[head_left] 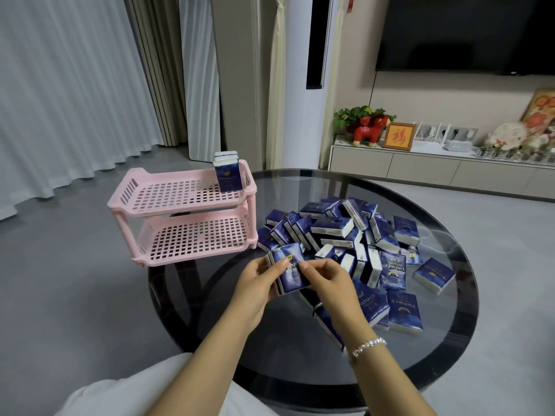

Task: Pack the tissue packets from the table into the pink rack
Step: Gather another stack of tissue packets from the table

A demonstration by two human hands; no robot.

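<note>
Just in front of the rack, we hold a few packets above the worktop, left hand and right hand both pinching them; the pile lies right of the rack, and more packets stand in its top tier.

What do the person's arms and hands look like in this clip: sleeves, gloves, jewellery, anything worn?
Both forearms are bare, with no sleeves in view, and neither hand is gloved. The right wrist carries a bracelet of small pale, shiny beads. The left hand and left wrist show nothing worn. No rings are visible on the right hand, and the nails look short and unpainted. White clothing shows at the bottom edge.
</note>
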